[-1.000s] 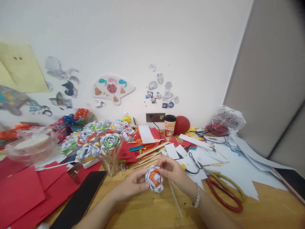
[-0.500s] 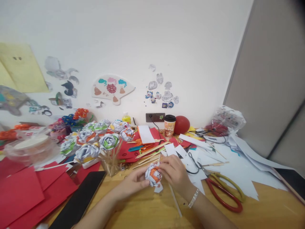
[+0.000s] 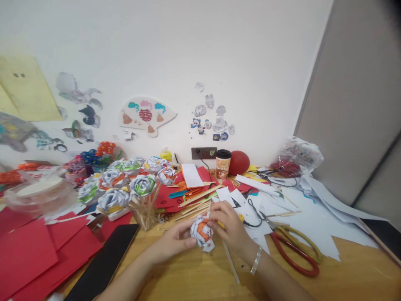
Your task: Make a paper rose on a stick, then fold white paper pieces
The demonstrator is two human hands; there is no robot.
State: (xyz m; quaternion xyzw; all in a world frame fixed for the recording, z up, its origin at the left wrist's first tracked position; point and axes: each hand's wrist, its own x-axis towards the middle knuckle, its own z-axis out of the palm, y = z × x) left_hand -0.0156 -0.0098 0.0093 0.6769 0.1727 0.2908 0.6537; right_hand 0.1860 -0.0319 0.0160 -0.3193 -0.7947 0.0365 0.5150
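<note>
A paper flower (image 3: 201, 230) of white folded petals with an orange ring inside is held above the wooden table, facing me. My left hand (image 3: 175, 240) is closed around its left side, thumb in front and fingers behind. At the flower's upper right edge, my right hand (image 3: 226, 223) is closed, thumb and fingertips pinching the outer petals. Something yellow (image 3: 241, 217) shows beside and under the right hand's fingers; its kind is mostly hidden. A white paper flap hangs below the bloom. Under the right hand a thin pale stick (image 3: 231, 261) slants toward me.
Finished paper flowers (image 3: 142, 184) stand at the left, by a clear holder of sticks (image 3: 144, 213). Scissors (image 3: 296, 251) and white paper sheets (image 3: 308, 221) lie right. Red paper (image 3: 28, 255) and a black strip (image 3: 105, 259) lie left. A lidded cup (image 3: 223, 164) stands at the back.
The yellow item now shows by my right hand, where it was not visible before. The right fingers have shifted slightly at the flower's edge. The flower and left hand stay nearly in place.
</note>
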